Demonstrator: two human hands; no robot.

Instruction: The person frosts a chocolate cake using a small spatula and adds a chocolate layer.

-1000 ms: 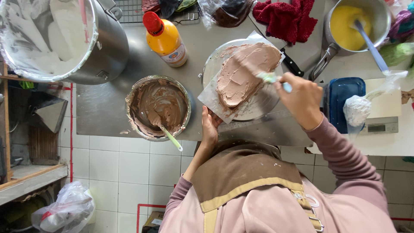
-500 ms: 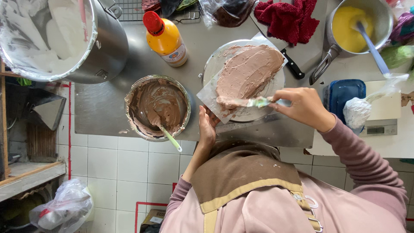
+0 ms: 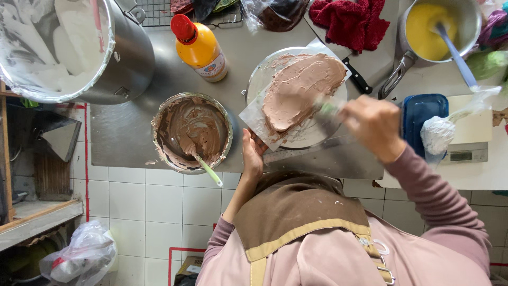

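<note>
— What stood around the cake (image 3: 300,91) when the shutter fell?

— The chocolate-frosted cake lay on a sheet of paper over a round steel stand (image 3: 256,79), on the steel counter (image 3: 121,132). Left of the cake sat a bowl of chocolate cream (image 3: 191,132) with a pale green spoon (image 3: 209,170) leaning out of it. Beyond that bowl rose a large steel pot (image 3: 69,47) smeared with white cream. An orange squeeze bottle with a red cap (image 3: 199,46) stood between the pot and the cake. Behind the cake lay a red cloth (image 3: 349,21) and a black-handled knife (image 3: 355,75); to the right of the cake, a saucepan of yellow batter (image 3: 436,26), a blue container (image 3: 420,119) and a kitchen scale (image 3: 465,153).

— Anything blocking the way?

— The knife's handle lay just beside the stand's rim; nothing covered the cake's top.

— And the hands?

— The left hand (image 3: 253,158) reached up from below the cake, fingers loosely open, tips touching the paper's near edge. The right hand (image 3: 373,127), arm bent in from the right of the cake, had its fingers closed round a spatula (image 3: 325,108) with a pale green handle, its blade blurred over the cake's right side.
</note>
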